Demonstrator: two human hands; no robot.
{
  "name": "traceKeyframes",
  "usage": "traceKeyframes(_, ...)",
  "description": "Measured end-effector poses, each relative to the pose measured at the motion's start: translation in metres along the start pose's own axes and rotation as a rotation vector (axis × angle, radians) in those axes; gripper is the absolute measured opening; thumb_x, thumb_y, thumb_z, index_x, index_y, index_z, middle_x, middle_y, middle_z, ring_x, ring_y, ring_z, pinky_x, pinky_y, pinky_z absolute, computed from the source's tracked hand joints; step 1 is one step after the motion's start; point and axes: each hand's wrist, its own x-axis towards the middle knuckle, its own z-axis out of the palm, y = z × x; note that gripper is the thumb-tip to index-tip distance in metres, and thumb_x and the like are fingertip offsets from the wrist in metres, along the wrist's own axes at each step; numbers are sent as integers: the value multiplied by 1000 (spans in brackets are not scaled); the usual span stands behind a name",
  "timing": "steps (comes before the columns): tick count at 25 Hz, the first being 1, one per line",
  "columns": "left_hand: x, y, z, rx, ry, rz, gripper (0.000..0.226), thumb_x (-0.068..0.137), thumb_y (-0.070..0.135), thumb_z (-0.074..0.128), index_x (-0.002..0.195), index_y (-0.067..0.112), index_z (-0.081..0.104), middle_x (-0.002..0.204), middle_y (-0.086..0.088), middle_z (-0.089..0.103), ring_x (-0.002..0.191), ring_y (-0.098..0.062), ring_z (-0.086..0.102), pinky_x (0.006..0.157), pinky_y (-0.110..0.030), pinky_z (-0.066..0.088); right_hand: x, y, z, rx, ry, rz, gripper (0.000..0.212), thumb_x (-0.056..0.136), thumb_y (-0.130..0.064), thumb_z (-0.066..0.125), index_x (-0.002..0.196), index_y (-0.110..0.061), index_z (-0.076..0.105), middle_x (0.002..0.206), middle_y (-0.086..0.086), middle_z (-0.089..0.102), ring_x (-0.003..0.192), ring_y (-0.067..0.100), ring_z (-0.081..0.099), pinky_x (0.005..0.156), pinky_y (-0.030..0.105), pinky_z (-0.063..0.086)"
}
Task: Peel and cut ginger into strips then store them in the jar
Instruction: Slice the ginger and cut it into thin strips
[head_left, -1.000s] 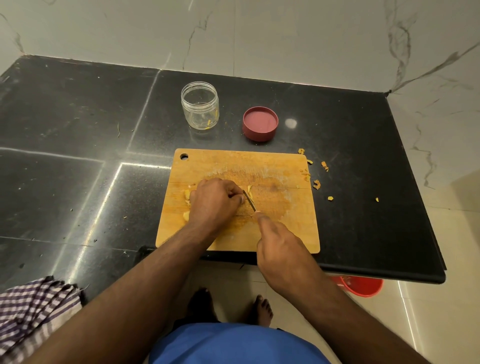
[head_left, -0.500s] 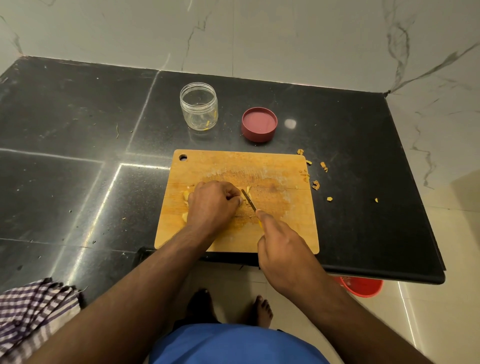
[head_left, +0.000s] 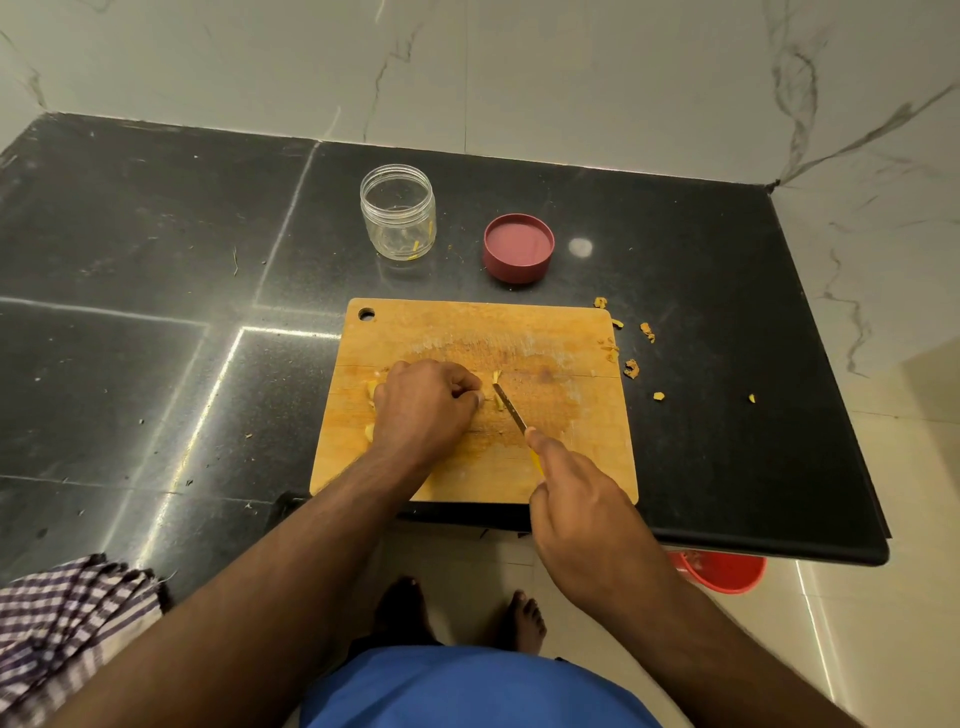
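A wooden cutting board (head_left: 571, 457) lies near the front edge of the black counter. My left hand (head_left: 423, 408) rests on the board with curled fingers over pale yellow ginger (head_left: 371, 389), which is mostly hidden under it. My right hand (head_left: 582, 499) grips a small knife (head_left: 510, 409) by its yellow handle, forefinger along the top; the blade points up-left, just right of the left fingertips. A thin ginger strip (head_left: 496, 377) lies by the blade tip. The clear open jar (head_left: 398, 212) stands behind the board with a few strips inside.
The red jar lid (head_left: 518, 248) lies upturned right of the jar. Ginger peel scraps (head_left: 631, 368) are scattered on the counter off the board's right edge. A checked cloth (head_left: 67, 629) hangs at the lower left. A red bucket (head_left: 719, 571) stands on the floor under the counter edge.
The knife has drawn slightly away to the right of the left fingertips, and the view has shifted a little. The left hand stays over the ginger.
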Motion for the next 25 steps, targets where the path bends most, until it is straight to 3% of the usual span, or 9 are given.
traceKeyframes(6,-2,0,0,-16,1,-13,14,89,39,67,99,33,76,97,11,73,106,-22,53,85,-40,45,18,-3,12,4,-49,-4,49,99,-20,34,148,-22,28,129,5,53,108,22,56,90,34,47)
traceKeyframes(9,-2,2,-2,1,1,-8,14,90,38,66,99,33,77,99,11,73,107,-22,52,84,-39,43,21,-3,15,-10,-64,3,49,99,-20,32,148,-24,27,126,6,54,104,23,56,88,36,48)
traceKeyframes(13,0,1,-1,-10,-4,-7,14,90,39,67,97,33,77,96,11,73,105,-21,54,86,-43,49,3,-3,8,-67,-114,-22,51,100,-13,33,151,-19,25,134,3,49,101,17,53,85,30,48)
traceKeyframes(17,-1,0,-1,-7,8,-5,13,89,41,69,97,34,75,95,12,72,103,-19,53,85,-41,45,-5,3,3,-24,-19,-29,51,100,-16,38,149,-21,29,125,-2,54,98,11,55,83,20,48)
traceKeyframes(25,1,-2,1,-55,-14,-13,8,85,35,68,87,33,76,87,13,73,95,-21,62,82,-45,54,23,-3,16,23,-47,-11,49,99,-19,34,147,-22,29,128,5,54,105,21,56,89,34,48)
